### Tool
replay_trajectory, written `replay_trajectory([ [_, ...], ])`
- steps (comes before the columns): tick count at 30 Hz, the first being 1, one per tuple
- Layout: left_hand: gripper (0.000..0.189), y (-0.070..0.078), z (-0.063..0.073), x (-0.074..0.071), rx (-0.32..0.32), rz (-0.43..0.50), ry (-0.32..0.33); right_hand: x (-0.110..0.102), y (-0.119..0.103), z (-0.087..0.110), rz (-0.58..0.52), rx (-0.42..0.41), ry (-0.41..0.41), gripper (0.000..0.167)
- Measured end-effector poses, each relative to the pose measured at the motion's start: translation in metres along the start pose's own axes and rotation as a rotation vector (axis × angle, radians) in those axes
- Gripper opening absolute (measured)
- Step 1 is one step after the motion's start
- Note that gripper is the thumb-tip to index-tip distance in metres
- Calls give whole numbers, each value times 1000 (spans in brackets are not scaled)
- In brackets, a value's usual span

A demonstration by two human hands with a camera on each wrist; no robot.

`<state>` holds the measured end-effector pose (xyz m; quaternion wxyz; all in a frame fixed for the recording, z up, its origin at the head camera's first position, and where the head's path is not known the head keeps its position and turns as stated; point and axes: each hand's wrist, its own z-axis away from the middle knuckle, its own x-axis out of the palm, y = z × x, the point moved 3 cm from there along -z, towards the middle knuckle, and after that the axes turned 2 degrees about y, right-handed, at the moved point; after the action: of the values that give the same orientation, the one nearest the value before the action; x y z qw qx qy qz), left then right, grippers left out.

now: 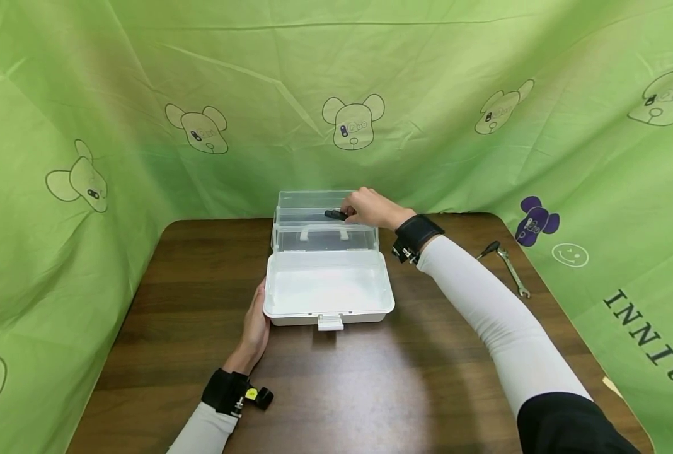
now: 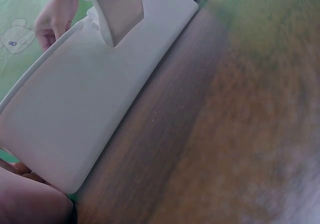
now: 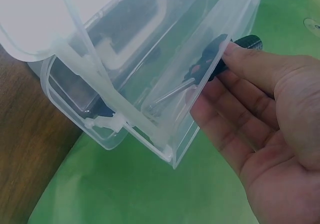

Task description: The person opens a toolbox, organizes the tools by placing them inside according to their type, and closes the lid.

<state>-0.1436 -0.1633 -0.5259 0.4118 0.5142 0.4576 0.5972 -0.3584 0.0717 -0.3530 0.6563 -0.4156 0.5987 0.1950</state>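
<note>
A white toolbox (image 1: 327, 287) stands opened on the table, its clear upper trays (image 1: 319, 238) raised at the back. My right hand (image 1: 373, 208) is at the uppermost tray. It pinches a screwdriver by its black handle (image 3: 247, 43); in the right wrist view the metal shaft (image 3: 172, 95) shows through the clear plastic, pointing into the tray. My left hand (image 1: 254, 328) rests against the left side of the white base, fingers extended along the wall. In the left wrist view, part of that hand (image 2: 30, 199) shows at the box's lower corner, its fingertips partly hidden behind the box.
To the right on the brown table (image 1: 200, 271) lie a wrench (image 1: 513, 272) and a black-handled tool (image 1: 488, 249), partly hidden by my right sleeve. A white latch (image 1: 330, 323) juts from the box front. Green printed cloth (image 1: 246, 75) hangs behind and beside the table.
</note>
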Motion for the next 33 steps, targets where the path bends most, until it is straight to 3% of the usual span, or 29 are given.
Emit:
replay_trajectory([
  [11,66,0,0,0,-7,-13,-11,-1,1,1,31,5,10,20],
  [19,65,2,0,0,-31,-17,1,-9,4,2,96,29,63,24],
  [33,64,1,0,0,-26,-13,-5,-26,9,21,168,101,80,32],
])
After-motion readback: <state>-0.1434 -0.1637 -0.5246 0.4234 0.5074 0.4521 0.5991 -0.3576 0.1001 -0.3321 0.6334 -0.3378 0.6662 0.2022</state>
